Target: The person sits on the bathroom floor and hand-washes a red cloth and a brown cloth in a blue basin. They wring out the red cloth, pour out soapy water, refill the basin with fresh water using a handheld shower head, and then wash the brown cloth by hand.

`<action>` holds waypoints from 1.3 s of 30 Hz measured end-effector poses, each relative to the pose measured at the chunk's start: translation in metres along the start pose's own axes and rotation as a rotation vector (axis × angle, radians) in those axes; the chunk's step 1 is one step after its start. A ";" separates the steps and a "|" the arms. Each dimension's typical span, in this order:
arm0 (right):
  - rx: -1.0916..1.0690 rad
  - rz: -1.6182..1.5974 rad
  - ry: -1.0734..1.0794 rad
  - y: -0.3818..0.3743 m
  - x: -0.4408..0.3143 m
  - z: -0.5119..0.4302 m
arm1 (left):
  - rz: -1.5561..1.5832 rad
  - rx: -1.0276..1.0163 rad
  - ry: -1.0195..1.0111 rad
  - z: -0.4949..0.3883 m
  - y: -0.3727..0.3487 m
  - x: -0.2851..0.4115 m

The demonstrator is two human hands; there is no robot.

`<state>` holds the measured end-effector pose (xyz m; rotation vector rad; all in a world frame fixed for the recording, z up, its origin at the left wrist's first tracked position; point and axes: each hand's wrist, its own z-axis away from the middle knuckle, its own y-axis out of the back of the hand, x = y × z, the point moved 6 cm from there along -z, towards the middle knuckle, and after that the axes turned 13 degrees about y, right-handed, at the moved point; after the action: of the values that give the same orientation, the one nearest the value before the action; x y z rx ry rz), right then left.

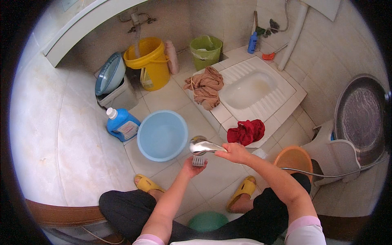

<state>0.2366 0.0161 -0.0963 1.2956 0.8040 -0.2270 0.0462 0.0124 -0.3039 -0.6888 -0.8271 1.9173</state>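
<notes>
My right hand (235, 153) grips the handle of a chrome shower head (202, 146), its hose running off to the right. Just below the head, my left hand (191, 168) holds a small scrub brush (199, 160) with pale bristles facing up. Whether water is flowing cannot be told. Ahead and to the left lies a light blue plastic basin (162, 136). Beside it stands a blue detergent bottle (123, 124) with a white cap. Crumpled dark red cloth (246, 132) rests on the tiled ledge, and bunched brown cloth (206, 87) lies at the ledge's left corner.
A squat toilet (251, 88) is set into the raised ledge. Along the back stand a yellow bucket (153, 69) and a green bin (206, 52). To the right are an orange basin (294, 159), a grey plastic chair (330, 151) and a large metal basin (359, 119).
</notes>
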 end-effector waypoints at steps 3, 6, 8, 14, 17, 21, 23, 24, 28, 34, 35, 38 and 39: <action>0.044 -0.118 -0.022 0.001 0.002 -0.004 | 0.064 0.104 -0.024 0.012 -0.014 -0.012; 0.042 -0.240 -0.021 0.004 -0.018 -0.019 | 0.153 0.083 0.011 0.008 0.000 -0.014; 0.122 -0.310 0.010 0.003 -0.032 -0.034 | 0.029 0.204 -0.128 0.004 0.019 -0.005; 0.271 -0.498 0.126 0.002 -0.071 -0.076 | -0.022 0.441 -0.549 0.037 0.068 0.036; 0.278 -0.531 0.125 -0.002 -0.071 -0.083 | 0.128 0.754 -0.670 0.073 0.059 0.048; 0.255 -0.533 0.140 -0.005 -0.088 -0.086 | 0.140 0.715 -0.668 0.097 0.099 0.095; 0.279 -0.537 0.154 -0.005 -0.084 -0.083 | 0.096 0.676 -0.594 0.096 0.103 0.102; 0.291 -0.540 0.159 -0.005 -0.080 -0.081 | 0.073 0.657 -0.555 0.095 0.100 0.100; 0.280 -0.466 0.102 -0.002 -0.066 -0.073 | -0.090 0.771 -0.579 0.100 0.095 0.097; 0.226 -0.402 0.079 -0.002 -0.055 -0.066 | -0.055 0.690 -0.372 0.073 0.085 0.053; 0.212 -0.401 0.069 -0.004 -0.052 -0.065 | -0.044 0.672 -0.330 0.065 0.083 0.039; 0.188 -0.476 0.079 -0.010 -0.063 -0.067 | 0.148 0.675 -0.281 0.048 0.112 0.008; 0.181 -0.506 0.081 -0.011 -0.066 -0.067 | 0.240 0.675 -0.269 0.038 0.123 -0.004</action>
<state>0.1558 0.0560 -0.0655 1.2556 1.1968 -0.6660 -0.0441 -0.0463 -0.3748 -0.1189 -0.2095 2.3533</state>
